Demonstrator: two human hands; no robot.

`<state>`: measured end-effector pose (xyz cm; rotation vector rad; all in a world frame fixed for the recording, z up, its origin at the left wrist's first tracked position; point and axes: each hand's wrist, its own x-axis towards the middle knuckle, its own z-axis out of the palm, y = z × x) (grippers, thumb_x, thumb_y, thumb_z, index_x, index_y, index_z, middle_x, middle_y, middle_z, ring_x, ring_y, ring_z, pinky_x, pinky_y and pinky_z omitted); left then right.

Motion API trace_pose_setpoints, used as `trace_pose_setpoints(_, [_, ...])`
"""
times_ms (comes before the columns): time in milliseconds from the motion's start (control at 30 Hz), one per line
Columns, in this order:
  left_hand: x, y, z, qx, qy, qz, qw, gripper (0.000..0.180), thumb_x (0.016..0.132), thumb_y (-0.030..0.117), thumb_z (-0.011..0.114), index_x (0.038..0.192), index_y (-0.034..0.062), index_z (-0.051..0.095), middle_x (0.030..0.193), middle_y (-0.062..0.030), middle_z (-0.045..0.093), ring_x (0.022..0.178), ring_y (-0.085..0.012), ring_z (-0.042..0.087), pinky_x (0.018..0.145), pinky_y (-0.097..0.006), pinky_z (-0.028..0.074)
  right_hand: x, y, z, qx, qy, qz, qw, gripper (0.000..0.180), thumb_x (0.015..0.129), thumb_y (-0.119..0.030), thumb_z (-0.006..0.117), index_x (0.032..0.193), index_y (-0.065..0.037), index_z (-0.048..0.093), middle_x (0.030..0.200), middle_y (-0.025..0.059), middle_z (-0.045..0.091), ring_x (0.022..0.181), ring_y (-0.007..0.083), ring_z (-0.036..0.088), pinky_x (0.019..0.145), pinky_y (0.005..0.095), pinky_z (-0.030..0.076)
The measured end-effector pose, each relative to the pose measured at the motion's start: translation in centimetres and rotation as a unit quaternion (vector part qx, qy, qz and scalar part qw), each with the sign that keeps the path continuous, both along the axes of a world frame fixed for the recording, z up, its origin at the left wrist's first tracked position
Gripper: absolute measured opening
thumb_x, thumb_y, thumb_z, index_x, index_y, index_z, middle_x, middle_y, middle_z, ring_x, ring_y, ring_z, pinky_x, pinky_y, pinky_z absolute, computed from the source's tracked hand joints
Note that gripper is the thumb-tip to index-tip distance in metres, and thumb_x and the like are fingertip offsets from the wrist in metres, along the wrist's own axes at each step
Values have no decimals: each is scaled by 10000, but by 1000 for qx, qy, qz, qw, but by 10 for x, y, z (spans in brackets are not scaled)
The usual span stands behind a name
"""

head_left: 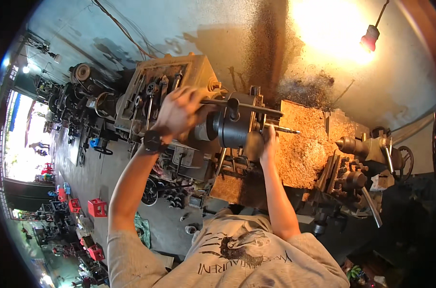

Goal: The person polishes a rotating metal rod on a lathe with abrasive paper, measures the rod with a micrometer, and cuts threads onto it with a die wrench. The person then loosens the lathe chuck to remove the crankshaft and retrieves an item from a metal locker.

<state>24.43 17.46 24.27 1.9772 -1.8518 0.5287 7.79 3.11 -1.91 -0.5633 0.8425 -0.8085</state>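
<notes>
We stand over a lathe, looking down at both hands as they work at the dark chuck (234,132). A long bar (263,110) crosses the upper side of the chuck, passing through a short round stub (233,109); together they make a T-shaped key. Our left hand (179,109), slightly blurred, wraps round the left end of this bar, fingers curled over it. A dark watch (155,141) sits on that wrist. Our right hand (269,146) is at the right face of the chuck, beside a slim metal rod (288,129) that juts out rightward to a narrow tip. Its fingers are up against the rod's near side; whether they pinch it we cannot tell. A rounded brown shape just left of that hand is too blurred for us to name.

Left of the chuck we note the headstock (198,72), with levers and loose tools about its top. Right of the rod, orange-brown shavings (302,149) lie heaped along the machine. Beyond them stands the tailstock (369,149), well apart from the rod, with the tool post (354,180) nearer us. A bulb (370,39) hangs by the wall. Red stools (97,208) stand on the floor at far left.
</notes>
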Motion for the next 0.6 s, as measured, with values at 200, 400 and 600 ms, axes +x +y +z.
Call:
trace_pose_setpoints(200, [-36,2,-13,160,-4,241,957,359,844,373,591,925,26,547,660,-140,623,671,-294,655,584,-396,508,-92,25,58,-198,124,-154,960,344,942,-350,444,1073,-49,547,1113,103,583,1083,214,531,923,406,412])
trace_pose_setpoints(400, [-43,-1,-15,77,-65,210,972,324,834,325,588,926,17,545,664,-155,630,642,-314,651,554,-391,508,4,-45,196,-500,21,-336,798,350,958,-339,421,1124,-61,555,1112,110,566,1116,201,517,977,473,413])
trace_pose_setpoints(600, [-37,5,-15,145,-8,248,958,424,825,334,597,1090,13,520,724,-162,633,699,-337,639,629,-426,491,16,-23,179,-382,-4,-255,888,316,973,-233,398,1139,-21,563,1171,107,542,1154,201,498,950,393,450])
